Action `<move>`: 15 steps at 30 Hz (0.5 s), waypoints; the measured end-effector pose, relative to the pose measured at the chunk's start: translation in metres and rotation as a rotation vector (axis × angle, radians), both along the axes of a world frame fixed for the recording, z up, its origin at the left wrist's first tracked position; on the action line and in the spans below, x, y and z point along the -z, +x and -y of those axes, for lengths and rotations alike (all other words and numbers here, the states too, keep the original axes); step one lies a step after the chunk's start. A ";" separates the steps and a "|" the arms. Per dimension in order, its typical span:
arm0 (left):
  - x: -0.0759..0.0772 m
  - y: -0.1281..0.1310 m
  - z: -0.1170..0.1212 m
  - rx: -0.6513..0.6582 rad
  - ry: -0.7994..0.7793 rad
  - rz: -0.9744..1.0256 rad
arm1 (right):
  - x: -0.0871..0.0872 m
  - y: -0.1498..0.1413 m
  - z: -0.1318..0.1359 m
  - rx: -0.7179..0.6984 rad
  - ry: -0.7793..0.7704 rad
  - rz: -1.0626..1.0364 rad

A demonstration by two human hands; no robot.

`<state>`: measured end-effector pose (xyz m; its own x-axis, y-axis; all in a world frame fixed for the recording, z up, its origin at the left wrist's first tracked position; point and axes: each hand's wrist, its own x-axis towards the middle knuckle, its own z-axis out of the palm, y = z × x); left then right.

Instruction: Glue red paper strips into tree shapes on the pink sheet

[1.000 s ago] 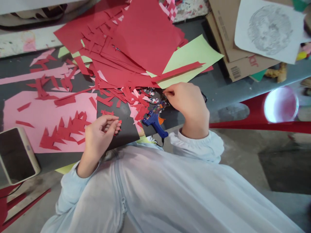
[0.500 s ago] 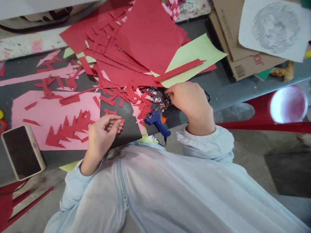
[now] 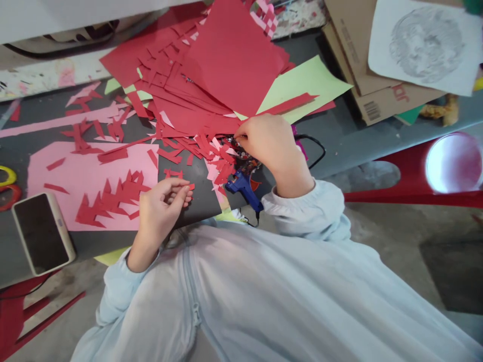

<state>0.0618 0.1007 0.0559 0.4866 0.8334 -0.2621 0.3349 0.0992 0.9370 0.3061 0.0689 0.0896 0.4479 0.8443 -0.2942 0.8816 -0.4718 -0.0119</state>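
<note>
Near the table's front edge, my left hand point(image 3: 160, 206) pinches a small piece of red paper point(image 3: 191, 186) between thumb and fingers. My right hand point(image 3: 269, 146) reaches over a heap of tiny round bits point(image 3: 247, 165), some of which look like googly eyes. Its fingers are bent downward with their tips together at the heap's left side; whatever they hold is hidden. Just below lies a blue glue gun point(image 3: 244, 190). Left of my left hand, several pointed red paper cutouts point(image 3: 109, 198) rest in an overlapping row on a pink sheet point(image 3: 41, 163).
Red paper sheets point(image 3: 234, 55) and a pale green sheet point(image 3: 313, 85) cover the back. Red scraps point(image 3: 199, 146) lie mid-table. A phone point(image 3: 43, 234) and scissors point(image 3: 8, 186) are at left. Cardboard point(image 3: 358, 55) with a printed drawing point(image 3: 426, 45) sits back right; a black cable point(image 3: 320, 146) loops beside my right hand.
My right hand has moved left, from the heap's right side across to its left part, uncovering a magenta object behind the wrist. My left hand still holds the red paper piece. The view shifted slightly.
</note>
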 end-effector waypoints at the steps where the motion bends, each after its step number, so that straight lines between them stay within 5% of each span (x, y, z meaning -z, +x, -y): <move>1: 0.000 -0.001 0.000 0.002 0.003 0.005 | -0.001 -0.001 -0.003 -0.008 -0.014 0.009; 15: 0.000 -0.003 0.001 0.021 0.017 0.000 | 0.015 0.001 -0.016 -0.087 -0.032 0.074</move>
<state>0.0589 0.0995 0.0560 0.5037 0.8275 -0.2479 0.3369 0.0761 0.9385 0.3066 0.0844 0.0745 0.3949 0.8715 -0.2907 0.9172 -0.3925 0.0692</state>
